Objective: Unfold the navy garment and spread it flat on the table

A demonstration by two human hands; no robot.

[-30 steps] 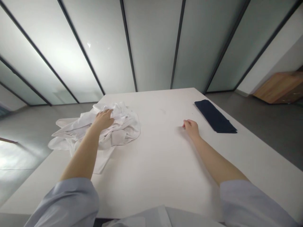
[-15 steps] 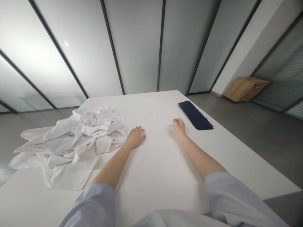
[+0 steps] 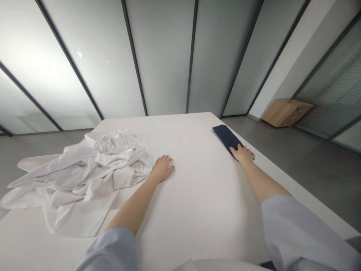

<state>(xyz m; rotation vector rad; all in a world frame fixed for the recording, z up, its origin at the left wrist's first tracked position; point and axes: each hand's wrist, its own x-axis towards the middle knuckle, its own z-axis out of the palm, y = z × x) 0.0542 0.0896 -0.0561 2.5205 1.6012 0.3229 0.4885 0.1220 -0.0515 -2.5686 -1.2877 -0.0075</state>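
The white table spreads out under both my arms, its far edge running along the frosted glass wall ahead of me. Just beside my left hand, on its outer side, lies the crumpled white cloth — a loose heap of folds whose near corner droops toward me and whose far side spills over the table's left edge. Well beyond my right hand, off the table and against the wall, stands a low wooden cabinet.

The folded dark blue cloth lies flat near the table's right edge, a narrow strip stretching away from my right hand's fingers. My right hand rests palm down on its near end, fingers spread flat over the fabric — pressing on it rather than gripping, nothing closed in the palm. My left hand lies open and flat on the bare tabletop, fingers pointing forward, holding nothing; its wrist sits just beside the white cloth's hem, and I cannot tell whether they touch.
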